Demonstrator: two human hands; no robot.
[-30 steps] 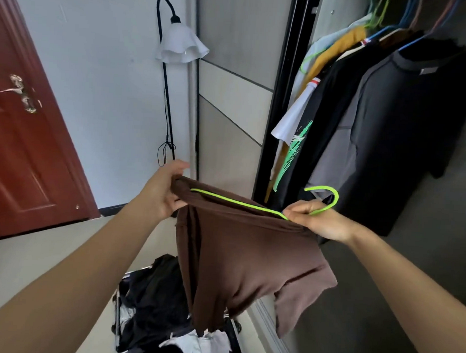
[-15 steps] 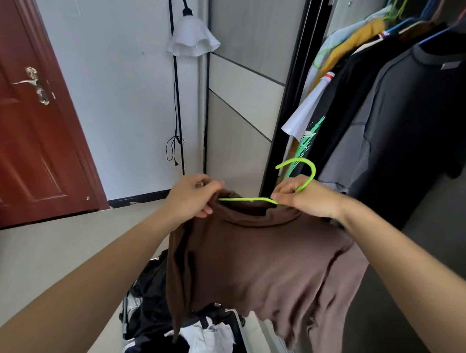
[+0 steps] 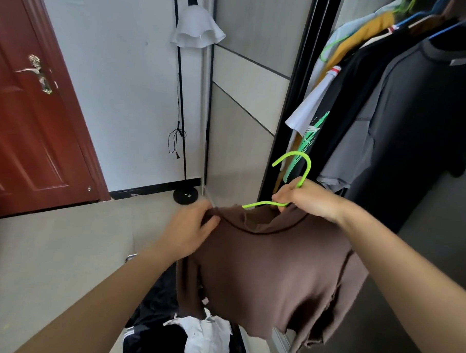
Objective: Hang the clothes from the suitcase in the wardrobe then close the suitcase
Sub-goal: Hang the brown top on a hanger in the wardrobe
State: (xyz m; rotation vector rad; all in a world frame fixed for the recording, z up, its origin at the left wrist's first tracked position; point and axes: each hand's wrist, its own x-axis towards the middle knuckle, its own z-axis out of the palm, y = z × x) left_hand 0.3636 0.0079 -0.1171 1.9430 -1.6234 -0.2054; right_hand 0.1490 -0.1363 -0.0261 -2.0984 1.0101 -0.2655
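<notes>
Because the open suitcase point(image 3: 240, 342) lies on the floor directly beneath the work, with dark clothes and a white garment point(image 3: 206, 335) left in it, anything that slips goes straight back into the pile. Above it the brown T-shirt point(image 3: 275, 271) hangs in the air between the two hands. The left hand point(image 3: 189, 227) pinches the cloth at the shoulder beside the collar. The right hand point(image 3: 308, 198) is clenched round the neck of the lime-green hanger point(image 3: 306, 163), just under its hook. One hanger arm pokes out bare through the neck opening, so the shoulder on that side does not look seated. If the left hand let go now, the shirt would probably slide down that arm and drop. The fabric is bunched at the collar, and a hard tug could stretch the neckline or pop the hanger out.

Beyond, the wardrobe point(image 3: 290, 112) is packed with hanging shirts, the dark grey T-shirt point(image 3: 429, 118) closest. Its rail is out of view, so the hook must be lifted blind. It could snag a neighbouring sleeve or miss the rail altogether.
</notes>
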